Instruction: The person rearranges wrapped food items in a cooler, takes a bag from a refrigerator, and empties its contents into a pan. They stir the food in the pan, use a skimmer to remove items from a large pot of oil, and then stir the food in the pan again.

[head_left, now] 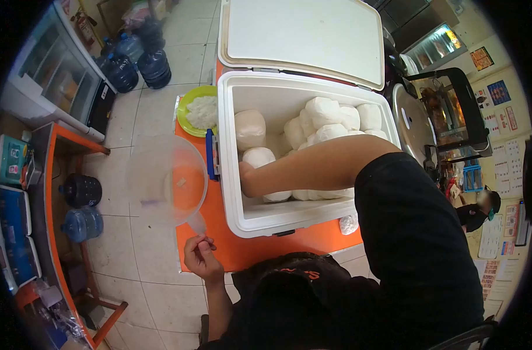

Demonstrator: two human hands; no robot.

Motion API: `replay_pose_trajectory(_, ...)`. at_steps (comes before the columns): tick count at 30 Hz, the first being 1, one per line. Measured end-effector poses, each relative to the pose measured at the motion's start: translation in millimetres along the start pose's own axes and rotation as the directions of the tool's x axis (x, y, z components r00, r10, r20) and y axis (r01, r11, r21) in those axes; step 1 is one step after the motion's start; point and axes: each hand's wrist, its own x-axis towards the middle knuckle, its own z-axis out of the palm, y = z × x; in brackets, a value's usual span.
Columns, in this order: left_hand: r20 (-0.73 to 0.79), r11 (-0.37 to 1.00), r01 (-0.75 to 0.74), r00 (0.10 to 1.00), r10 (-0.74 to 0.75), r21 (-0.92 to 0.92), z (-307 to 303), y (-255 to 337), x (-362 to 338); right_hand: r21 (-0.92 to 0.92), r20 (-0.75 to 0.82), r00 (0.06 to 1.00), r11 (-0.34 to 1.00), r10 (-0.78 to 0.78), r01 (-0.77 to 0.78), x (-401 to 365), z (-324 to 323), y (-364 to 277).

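Observation:
My left hand [203,256] is closed in a pinch at the narrow tab of a translucent, rounded plastic vessel [155,186], held beside the orange table [202,239]. My right arm reaches across a white cooler box [237,216], whose lid [301,35] is thrown back. Down inside the box, at its left end, is my right hand [248,179], right by a white rounded bundle [258,156]; its fingers are mostly hidden. Several similar white bundles [323,112] are piled toward the right of the box, and a pinkish one [250,128] stands in the back left corner.
A green plate [187,121] with white shreds sits left of the cooler. One wrapped bundle [348,224] lies at its front right. Water jugs [155,67] stand on the tiled floor, near a glass-door fridge [62,70]. A large round lid [415,116] and a person [482,213] are at right.

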Motion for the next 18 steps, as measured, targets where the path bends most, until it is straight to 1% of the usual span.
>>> replay_pose_trajectory(2, 0.011, 1.0, -0.027, 1.0, 0.027, 0.01, -4.9, 2.5, -1.1, 0.08, 0.045, 0.999, 0.997, -0.001, -0.003, 6.0, 6.0, 1.6)
replay_pose_trajectory(5, -0.039, 0.999, -0.027, 0.999, 0.028, 0.032, -17.3, 4.2, -6.1, 0.238, 0.073, 0.997, 0.971, -0.02, 0.002, -36.6, -11.5, 16.0)
replay_pose_trajectory(6, -0.054, 0.999, -0.013, 0.998, 0.015, 0.038, -20.9, 2.2, -8.0, 0.238, -0.042, 0.999, 0.971, 0.003, 0.007, -26.1, 2.8, 17.0)
replay_pose_trajectory(9, -0.073, 0.998, 0.034, 0.997, -0.03, 0.046, -21.5, -3.6, -10.2, 0.131, -0.057, 0.997, 0.99, -0.044, 0.051, -95.8, -38.0, 42.0)
replay_pose_trajectory(11, -0.064, 0.996, 0.062, 0.996, -0.058, 0.056, -14.7, -2.2, -4.3, 0.208, 0.037, 0.998, 0.977, -0.05, 0.042, -101.8, -42.1, 41.9)
replay_pose_trajectory(12, -0.046, 0.998, 0.041, 0.998, -0.039, 0.045, -11.7, -0.2, -0.8, 0.24, 0.081, 0.995, 0.97, -0.057, 0.036, -101.5, -44.1, 43.2)
replay_pose_trajectory(14, -0.019, 1.0, 0.002, 1.0, -0.001, 0.028, -9.9, 5.3, 2.7, 0.175, 0.087, 0.993, 0.983, -0.078, 0.062, -102.2, -31.2, 40.5)
replay_pose_trajectory(15, -0.031, 1.0, 0.0, 1.0, 0.0, 0.028, -11.9, 5.8, 2.7, 0.14, 0.091, 0.992, 0.987, -0.087, 0.074, -100.9, -21.4, 39.2)
replay_pose_trajectory(17, -0.057, 1.0, -0.005, 0.998, 0.007, 0.027, -17.4, 5.4, 3.0, 0.128, 0.135, 0.988, 0.99, -0.069, 0.051, -80.6, 4.3, 37.3)
replay_pose_trajectory(18, -0.081, 1.0, -0.003, 0.997, 0.005, 0.025, -22.3, 4.5, 2.6, 0.126, 0.081, 0.996, 0.991, -0.046, 0.036, -71.5, 14.5, 35.8)
